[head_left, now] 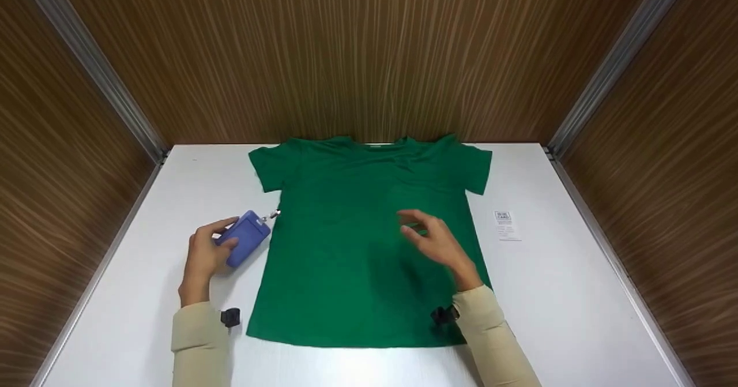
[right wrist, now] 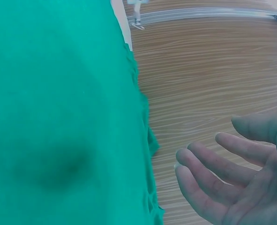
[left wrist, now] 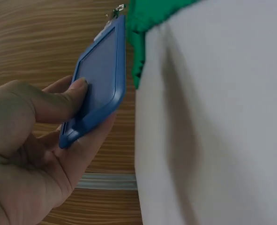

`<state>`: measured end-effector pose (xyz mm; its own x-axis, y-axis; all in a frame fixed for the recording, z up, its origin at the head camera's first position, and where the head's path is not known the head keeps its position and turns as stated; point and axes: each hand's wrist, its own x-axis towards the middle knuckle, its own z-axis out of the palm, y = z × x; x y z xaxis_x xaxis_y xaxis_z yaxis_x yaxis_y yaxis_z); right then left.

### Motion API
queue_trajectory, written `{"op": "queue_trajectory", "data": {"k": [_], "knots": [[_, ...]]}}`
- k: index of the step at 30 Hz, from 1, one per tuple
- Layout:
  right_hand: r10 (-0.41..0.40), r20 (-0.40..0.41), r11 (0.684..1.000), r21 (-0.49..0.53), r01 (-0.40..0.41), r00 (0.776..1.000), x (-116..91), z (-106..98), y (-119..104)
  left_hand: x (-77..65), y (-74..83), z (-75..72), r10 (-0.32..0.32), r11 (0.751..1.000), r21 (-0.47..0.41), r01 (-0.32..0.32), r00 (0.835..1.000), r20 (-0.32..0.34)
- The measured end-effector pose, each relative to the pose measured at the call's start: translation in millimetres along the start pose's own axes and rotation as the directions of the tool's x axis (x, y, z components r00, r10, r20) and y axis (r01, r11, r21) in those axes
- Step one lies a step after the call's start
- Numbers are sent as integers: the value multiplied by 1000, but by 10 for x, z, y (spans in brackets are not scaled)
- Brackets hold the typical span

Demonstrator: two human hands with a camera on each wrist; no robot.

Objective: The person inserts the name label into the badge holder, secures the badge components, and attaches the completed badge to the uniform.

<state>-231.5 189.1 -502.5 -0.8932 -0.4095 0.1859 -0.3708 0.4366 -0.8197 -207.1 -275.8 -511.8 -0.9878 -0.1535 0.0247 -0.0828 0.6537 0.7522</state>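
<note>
A blue badge holder [head_left: 249, 240] with a small metal clip [head_left: 275, 214] at its upper end is gripped by my left hand [head_left: 206, 254], thumb on its face. In the left wrist view the badge holder [left wrist: 101, 70] is held tilted above the white table, its framed window facing the thumb. My right hand [head_left: 438, 243] hovers over a green T-shirt [head_left: 346, 248] with nothing in it, fingers loosely bent. The shirt lies spread flat, collar toward the back wall. Right of the shirt a small white printed card [head_left: 507, 226] lies on the table.
The white table [head_left: 576, 318] is bounded by wood-grain panels [head_left: 357, 58] at the back and on both sides. Metal rails [head_left: 611, 260] run along the side edges. A small black camera is worn at each wrist.
</note>
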Motion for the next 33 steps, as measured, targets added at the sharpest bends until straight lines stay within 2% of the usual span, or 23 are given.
{"op": "queue_trajectory", "data": {"k": [5, 11, 16, 20, 33], "knots": [[-6, -10, 1000, 10, 6, 1000, -5, -14, 5, 6, 155, 22, 15, 999, -49, -12, 998, 63], [-2, -6, 1000, 28, 2, 1000, 0, -31, -15, -3, 310, 123, 38, 996, -86, -26, 989, 146], [16, -4, 999, 33, -16, 1000, 0, -41, -47, -2, 428, 259, 114, 990, -102, -96, 975, 191], [1, 4, 1000, 17, -1, 1000, 0, -34, -59, 5, 529, 379, 181, 979, -131, -155, 960, 212], [9, 19, 1000, 23, -10, 1000, -11, 10, -98, -8, 828, 697, 196, 976, -152, -158, 937, 289]]}}
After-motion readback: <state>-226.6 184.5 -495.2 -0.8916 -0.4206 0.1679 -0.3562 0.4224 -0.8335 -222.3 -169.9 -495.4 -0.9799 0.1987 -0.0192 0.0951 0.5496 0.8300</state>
